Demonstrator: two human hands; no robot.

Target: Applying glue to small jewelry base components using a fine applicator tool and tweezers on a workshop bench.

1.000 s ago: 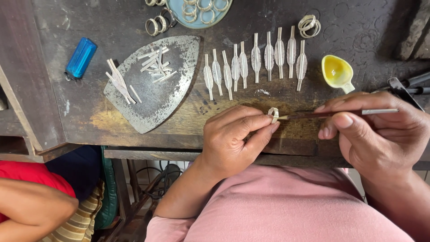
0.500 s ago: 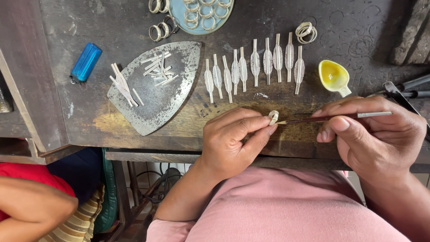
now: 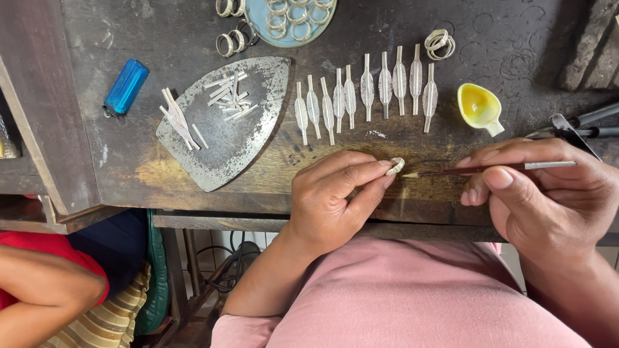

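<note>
head view, looking straight down at a dark, worn wooden workbench (image 3: 161, 174). the landmark here is the flat iron-shaped metal plate (image 3: 222, 129) lying left of the bench's middle.

the left hand (image 3: 335, 193) rests on the bench edge, below and to the right of the plate, its fingers clenched in a pinch on a small pale ring-like piece (image 3: 396, 165) between thumb and forefinger. the right hand (image 3: 548, 193) is farther right of the plate, fingers grasping a thin brush (image 3: 490, 170) like a pen; the brush lies nearly level and its tip sits just beside the pinched piece, whether touching i cannot tell.

on the plate lie short silvery strips (image 3: 225, 96), and a few longer ones (image 3: 179, 119) hang over its left edge. right of the plate runs a row of leaf-shaped silver pieces (image 3: 367, 93), side by side with stems pointing down. beyond the row, farther right of the plate, sits a small yellow spouted dish (image 3: 478, 106). above the plate are loose metal rings (image 3: 233, 40) and a blue round dish (image 3: 290, 19) holding more rings. left of the plate lies a blue lighter (image 3: 126, 86). at the far right edge, dark tool handles (image 3: 580, 125) poke in.

below and left of the plate, another person's arm (image 3: 45, 290) in a red sleeve shows.
</note>
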